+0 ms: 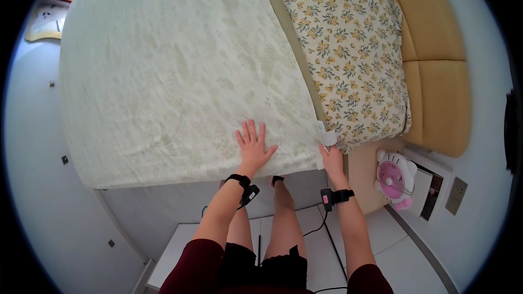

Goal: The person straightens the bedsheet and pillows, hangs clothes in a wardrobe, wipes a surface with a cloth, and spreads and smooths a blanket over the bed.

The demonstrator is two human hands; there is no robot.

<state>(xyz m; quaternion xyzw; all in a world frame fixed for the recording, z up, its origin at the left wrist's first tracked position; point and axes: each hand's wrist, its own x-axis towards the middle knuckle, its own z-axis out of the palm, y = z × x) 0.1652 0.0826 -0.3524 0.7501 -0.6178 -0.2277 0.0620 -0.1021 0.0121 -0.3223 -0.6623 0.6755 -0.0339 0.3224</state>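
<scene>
A pale green and white quilt (180,76) with a faint leaf pattern covers the bed, and an olive-beige band (297,49) runs along its head-end edge. My left hand (255,149) lies flat on the quilt near its front edge, fingers spread. At the quilt's front corner by the pillow, my right hand (333,162) is closed on the edge; its fingertips are partly hidden. White tags (328,134) stick out at this corner, just above the right hand. Beside the band rests a pillow (348,60) printed with yellow lemons and grey-green leaves.
A tan padded headboard (436,60) borders the pillow. To the right, a pink and white cat-shaped fan (392,179) stands by an open wall recess (430,190). A wall socket (456,196) is at far right. Black cables (318,228) trail from the wrist devices above the white tiled floor.
</scene>
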